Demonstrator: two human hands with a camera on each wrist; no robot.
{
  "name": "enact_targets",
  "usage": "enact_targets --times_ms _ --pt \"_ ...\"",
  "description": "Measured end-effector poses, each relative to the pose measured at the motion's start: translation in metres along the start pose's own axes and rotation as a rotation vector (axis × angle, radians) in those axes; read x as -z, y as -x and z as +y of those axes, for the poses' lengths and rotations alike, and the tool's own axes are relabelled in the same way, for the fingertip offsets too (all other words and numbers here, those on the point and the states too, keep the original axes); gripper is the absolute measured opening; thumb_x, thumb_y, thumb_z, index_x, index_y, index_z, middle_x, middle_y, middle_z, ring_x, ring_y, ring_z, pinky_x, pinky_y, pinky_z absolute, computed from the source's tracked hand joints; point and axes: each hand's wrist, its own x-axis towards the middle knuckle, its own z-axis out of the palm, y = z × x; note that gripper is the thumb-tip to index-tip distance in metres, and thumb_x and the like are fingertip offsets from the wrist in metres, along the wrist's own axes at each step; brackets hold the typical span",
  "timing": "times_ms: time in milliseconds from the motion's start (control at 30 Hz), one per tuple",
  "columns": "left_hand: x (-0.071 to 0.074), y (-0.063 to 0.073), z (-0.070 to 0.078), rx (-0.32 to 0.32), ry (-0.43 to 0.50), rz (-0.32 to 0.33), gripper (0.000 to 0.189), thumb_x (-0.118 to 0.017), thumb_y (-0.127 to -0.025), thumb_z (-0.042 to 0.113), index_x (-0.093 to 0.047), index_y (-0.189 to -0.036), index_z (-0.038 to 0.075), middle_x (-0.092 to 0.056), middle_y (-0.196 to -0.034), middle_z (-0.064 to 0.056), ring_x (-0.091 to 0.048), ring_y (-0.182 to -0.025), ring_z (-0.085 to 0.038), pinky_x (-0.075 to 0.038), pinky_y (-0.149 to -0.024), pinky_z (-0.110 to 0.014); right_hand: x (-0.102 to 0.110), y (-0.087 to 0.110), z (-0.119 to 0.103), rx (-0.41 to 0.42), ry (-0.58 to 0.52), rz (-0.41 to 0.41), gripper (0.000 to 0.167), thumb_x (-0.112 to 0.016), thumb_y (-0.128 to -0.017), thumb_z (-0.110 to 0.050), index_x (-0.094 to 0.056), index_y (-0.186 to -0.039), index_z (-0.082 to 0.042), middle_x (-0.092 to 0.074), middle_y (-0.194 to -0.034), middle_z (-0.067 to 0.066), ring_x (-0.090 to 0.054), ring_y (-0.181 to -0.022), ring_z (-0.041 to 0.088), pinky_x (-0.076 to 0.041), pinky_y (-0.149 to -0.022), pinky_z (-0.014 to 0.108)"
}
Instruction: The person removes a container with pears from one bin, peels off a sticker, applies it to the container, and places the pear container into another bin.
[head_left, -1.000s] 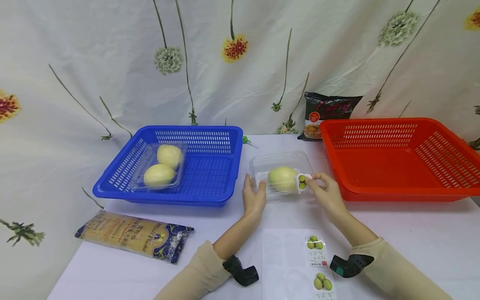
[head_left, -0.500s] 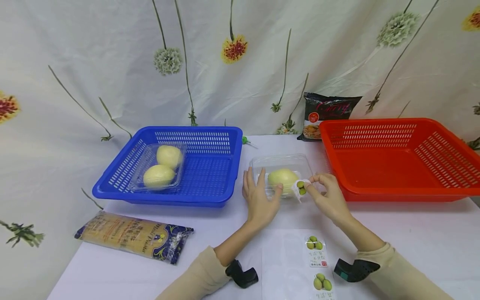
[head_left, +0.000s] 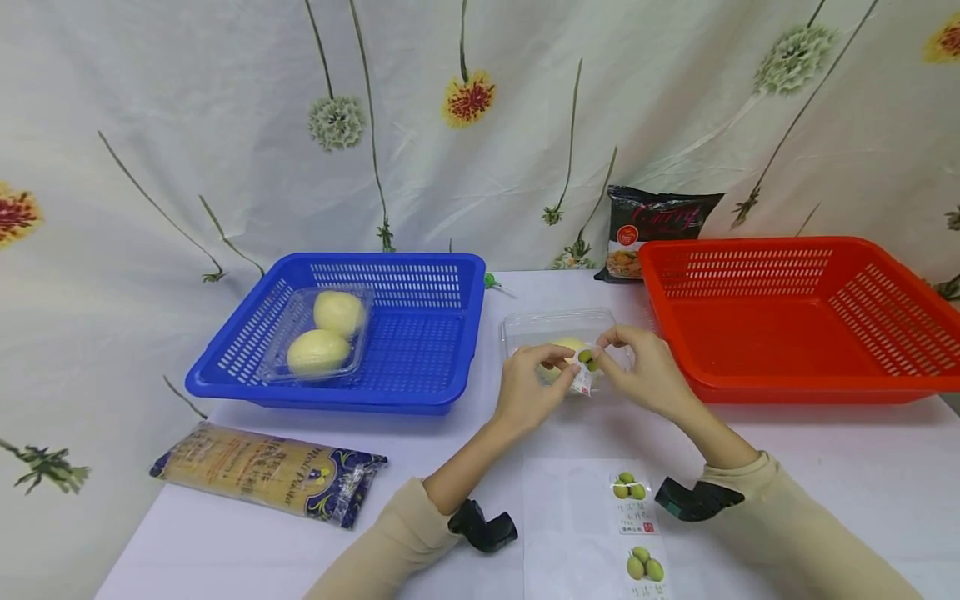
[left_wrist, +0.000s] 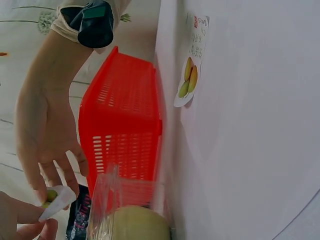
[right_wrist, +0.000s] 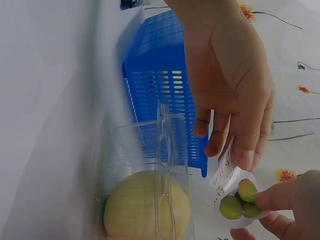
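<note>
A sticker label (right_wrist: 226, 182) printed with green fruit is stretched between both hands above a clear plastic box (head_left: 592, 321). My left hand (head_left: 525, 390) pinches one end of the label between thumb and fingers. At the fruit-picture end, my right hand (head_left: 651, 373) pinches it between thumb and forefinger. Inside the lidded box sits a round pale yellow-green melon (right_wrist: 145, 207), partly hidden by the hands in the head view. Nearer me on the table lies a white sheet (head_left: 566, 521) bearing more labels of the same fruit print.
A blue basket (head_left: 420, 396) at left holds a clear box with two pale melons. At right stands a red basket (head_left: 787, 383), with a black curry packet (head_left: 660, 225) behind its corner. A pasta bag (head_left: 262, 471) lies front left.
My left hand has left the box's side, moved right and up, and taken hold of the label's free end. The right hand has shifted slightly left with the label.
</note>
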Motion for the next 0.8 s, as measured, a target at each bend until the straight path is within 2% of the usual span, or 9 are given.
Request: enact_targets --times_ms 100,167,333,467,567,700,800 --pt "0.002 -0.001 -0.001 0.028 0.035 -0.005 0.013 -0.071 -0.076 0.001 -0.069 -0.089 -0.002 -0.068 -0.072 -0.01 -0.062 -0.071 -0.025 -0.048 -0.07 -0.038 0.002 -0.005 -0.002 -0.035 -0.041 -0.033 0.008 -0.06 -0.089 -0.006 -0.064 -0.089 0.001 -0.067 -0.087 0.015 -0.059 -0.094 0.036 -0.041 -0.088 0.056" --pt "0.002 -0.002 -0.002 0.052 0.055 0.018 0.013 -0.071 -0.075 -0.001 -0.067 -0.088 -0.002 -0.068 -0.071 -0.01 -0.061 -0.07 -0.023 -0.048 -0.067 -0.035 0.003 -0.007 -0.003 -0.059 -0.066 -0.037 0.011 -0.06 -0.09 -0.007 -0.063 -0.093 0.003 -0.068 -0.089 0.016 -0.06 -0.093 0.035 -0.043 -0.086 0.055" --pt "0.0 -0.004 -0.005 0.123 0.118 0.131 0.014 -0.071 -0.074 -0.003 -0.059 -0.081 0.0 -0.067 -0.071 -0.012 -0.061 -0.069 -0.021 -0.043 -0.059 -0.028 0.001 -0.008 -0.002 -0.107 -0.132 0.027 0.019 -0.06 -0.089 -0.005 -0.053 -0.103 0.006 -0.067 -0.096 0.023 -0.062 -0.088 0.033 -0.05 -0.083 0.044" --pt "-0.002 -0.006 -0.005 0.177 0.17 0.21 0.013 -0.069 -0.075 -0.003 -0.056 -0.077 0.0 -0.065 -0.072 -0.013 -0.062 -0.069 -0.021 -0.038 -0.061 -0.026 -0.002 -0.008 0.0 -0.124 -0.159 0.084 0.015 -0.062 -0.088 -0.004 -0.052 -0.095 0.004 -0.066 -0.095 0.022 -0.062 -0.085 0.031 -0.051 -0.08 0.032" --pt "-0.003 -0.008 -0.004 0.223 0.204 0.254 0.012 -0.068 -0.076 -0.002 -0.056 -0.075 0.0 -0.063 -0.073 -0.013 -0.062 -0.071 -0.021 -0.036 -0.062 -0.024 -0.005 -0.009 0.002 -0.128 -0.179 0.082 0.013 -0.063 -0.089 -0.007 -0.057 -0.093 0.003 -0.066 -0.095 0.02 -0.061 -0.086 0.029 -0.05 -0.079 0.029" --pt "-0.005 -0.011 -0.003 0.254 0.225 0.275 0.01 -0.068 -0.076 -0.003 -0.058 -0.075 -0.001 -0.064 -0.073 -0.014 -0.062 -0.071 -0.021 -0.035 -0.062 -0.022 -0.008 -0.011 0.004 -0.118 -0.21 0.053 0.016 -0.064 -0.089 -0.008 -0.063 -0.099 0.004 -0.067 -0.099 0.019 -0.061 -0.088 0.028 -0.049 -0.078 0.025" --pt "-0.007 -0.013 -0.004 0.236 0.211 0.249 0.008 -0.068 -0.076 -0.003 -0.06 -0.077 -0.001 -0.066 -0.074 -0.013 -0.064 -0.071 -0.021 -0.035 -0.063 -0.023 -0.008 -0.015 0.005 -0.1 -0.207 0.057 0.021 -0.064 -0.088 -0.004 -0.064 -0.107 0.004 -0.068 -0.098 0.02 -0.062 -0.087 0.028 -0.048 -0.075 0.019"
